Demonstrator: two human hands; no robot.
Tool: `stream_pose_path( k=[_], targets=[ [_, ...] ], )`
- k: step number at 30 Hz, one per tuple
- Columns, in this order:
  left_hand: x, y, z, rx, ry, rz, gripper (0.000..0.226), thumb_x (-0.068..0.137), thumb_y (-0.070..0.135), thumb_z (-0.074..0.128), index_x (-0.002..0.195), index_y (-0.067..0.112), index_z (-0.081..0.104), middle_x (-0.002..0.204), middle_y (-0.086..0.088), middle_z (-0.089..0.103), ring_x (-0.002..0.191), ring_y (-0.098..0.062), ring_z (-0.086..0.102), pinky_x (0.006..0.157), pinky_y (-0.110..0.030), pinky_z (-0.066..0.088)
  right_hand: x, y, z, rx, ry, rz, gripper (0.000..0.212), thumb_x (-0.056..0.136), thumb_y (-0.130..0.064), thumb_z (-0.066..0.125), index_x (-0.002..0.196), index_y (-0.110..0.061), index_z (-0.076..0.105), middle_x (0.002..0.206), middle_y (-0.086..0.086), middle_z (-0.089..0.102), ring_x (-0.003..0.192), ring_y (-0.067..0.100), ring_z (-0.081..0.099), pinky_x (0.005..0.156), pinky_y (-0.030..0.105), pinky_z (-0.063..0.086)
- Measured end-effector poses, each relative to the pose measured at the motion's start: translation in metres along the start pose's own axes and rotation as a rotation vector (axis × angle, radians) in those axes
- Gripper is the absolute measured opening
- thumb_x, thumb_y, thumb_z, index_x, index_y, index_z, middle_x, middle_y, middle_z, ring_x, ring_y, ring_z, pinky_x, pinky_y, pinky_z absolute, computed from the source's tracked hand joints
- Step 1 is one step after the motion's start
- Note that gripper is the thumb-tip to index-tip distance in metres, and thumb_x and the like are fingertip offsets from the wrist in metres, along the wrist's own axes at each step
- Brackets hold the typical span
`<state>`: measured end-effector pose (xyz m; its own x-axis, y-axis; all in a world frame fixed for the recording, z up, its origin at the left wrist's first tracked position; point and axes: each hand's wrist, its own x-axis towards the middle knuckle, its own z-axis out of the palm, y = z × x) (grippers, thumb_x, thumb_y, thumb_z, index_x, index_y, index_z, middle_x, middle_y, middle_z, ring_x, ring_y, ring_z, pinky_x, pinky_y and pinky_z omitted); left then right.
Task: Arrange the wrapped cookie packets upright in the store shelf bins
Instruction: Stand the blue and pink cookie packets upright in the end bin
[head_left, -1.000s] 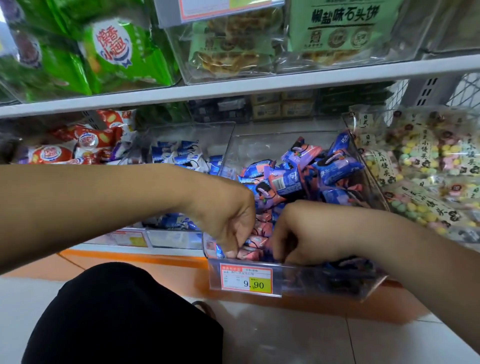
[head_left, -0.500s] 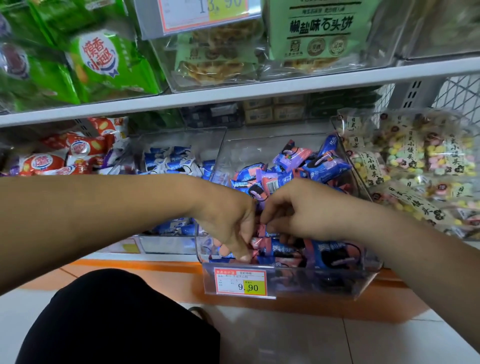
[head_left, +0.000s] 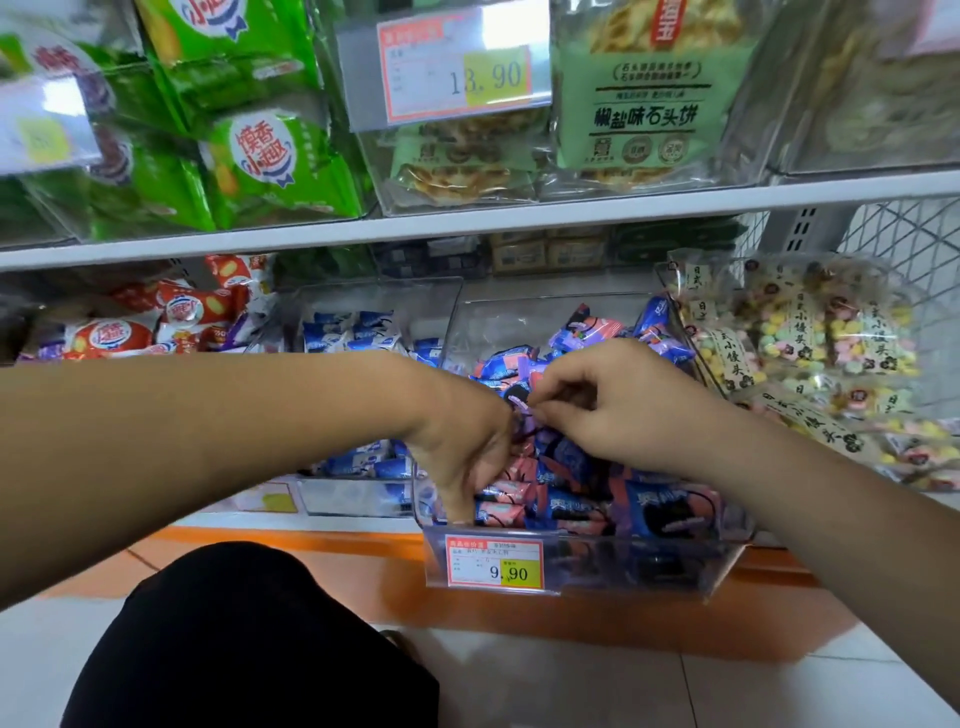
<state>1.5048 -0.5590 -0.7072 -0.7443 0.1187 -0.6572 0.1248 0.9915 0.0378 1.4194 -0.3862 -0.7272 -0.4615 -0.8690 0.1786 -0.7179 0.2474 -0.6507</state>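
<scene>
Two hands work in the clear bin (head_left: 519, 322).
The right hand (head_left: 618, 405) pinches a cookie packet (head_left: 519, 401) to stand it up; the left hand (head_left: 462, 447) digs among others, and I cannot tell its grip.

Left hand (head_left: 457, 447) fingers sinking among cookie packets (head_left: 571, 499), grip hiding from view. Right hand (head_left: 608, 400) fingertips blurring while pinching one packet's end. Forearms running off frame edges. Price tag (head_left: 493, 564) small print showing too tiny to read. Upper-left tag (head_left: 41, 124) smearing illegibly.

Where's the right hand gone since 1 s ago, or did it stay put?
Yes. The right hand moved back into the bin, away from the 9.90 price tag on its front.
</scene>
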Motion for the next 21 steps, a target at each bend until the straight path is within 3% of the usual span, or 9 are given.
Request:
stream_pose_path(
  k=[3, 8, 12, 17, 21],
  targets=[
    [0.005, 0.004, 0.006, 0.171, 0.016, -0.027, 0.03, 0.072, 0.047, 0.084, 0.072, 0.021, 0.07, 0.069, 0.011, 0.068, 0.067, -0.011, 0.059, 0.068, -0.028, 0.051, 0.004, 0.001, -0.002, -0.115, 0.095, -0.051, 0.008, 0.09, -0.02, 0.071, 0.089, -0.024, 0.078, 0.082, -0.013, 0.073, 0.08, 0.005, 0.067, 0.079, 0.032, 0.056],
    [0.008, 0.008, 0.001, 0.311, 0.044, -0.078, 0.045, 0.064, 0.063, 0.084, 0.068, 0.023, 0.065, 0.064, 0.013, 0.063, 0.067, -0.015, 0.059, 0.074, -0.032, 0.055, 0.005, 0.011, -0.004, -0.149, 0.22, -0.056, 0.006, 0.09, -0.029, 0.072, 0.093, -0.027, 0.076, 0.092, -0.014, 0.07, 0.094, 0.011, 0.063, 0.089, 0.039, 0.053],
    [0.002, 0.005, -0.003, 0.115, 0.029, -0.085, 0.036, 0.067, 0.048, 0.091, 0.069, 0.02, 0.069, 0.062, 0.012, 0.063, 0.059, -0.01, 0.054, 0.069, -0.028, 0.049, 0.001, 0.016, -0.005, -0.149, 0.214, -0.006, 0.008, 0.09, -0.035, 0.071, 0.095, -0.03, 0.075, 0.096, -0.018, 0.067, 0.102, 0.013, 0.061, 0.093, 0.04, 0.052],
    [-0.013, -0.007, -0.009, -0.118, 0.247, -0.086, 0.021, 0.082, 0.035, 0.084, 0.081, 0.017, 0.073, 0.071, 0.013, 0.067, 0.069, -0.012, 0.063, 0.07, -0.024, 0.05, 0.008, 0.01, -0.009, -0.241, 0.159, 0.076, 0.016, 0.089, -0.037, 0.072, 0.103, -0.03, 0.073, 0.108, -0.011, 0.064, 0.109, 0.015, 0.059, 0.095, 0.038, 0.051],
    [-0.007, -0.025, -0.007, -0.065, 0.57, -0.148, 0.007, 0.083, 0.024, 0.075, 0.082, 0.018, 0.072, 0.078, 0.008, 0.072, 0.076, -0.013, 0.067, 0.069, -0.028, 0.054, 0.03, 0.013, -0.024, -0.426, 0.071, 0.185, 0.031, 0.082, -0.039, 0.077, 0.111, -0.032, 0.069, 0.103, -0.012, 0.058, 0.103, 0.018, 0.06, 0.089, 0.038, 0.054]
  ],
)
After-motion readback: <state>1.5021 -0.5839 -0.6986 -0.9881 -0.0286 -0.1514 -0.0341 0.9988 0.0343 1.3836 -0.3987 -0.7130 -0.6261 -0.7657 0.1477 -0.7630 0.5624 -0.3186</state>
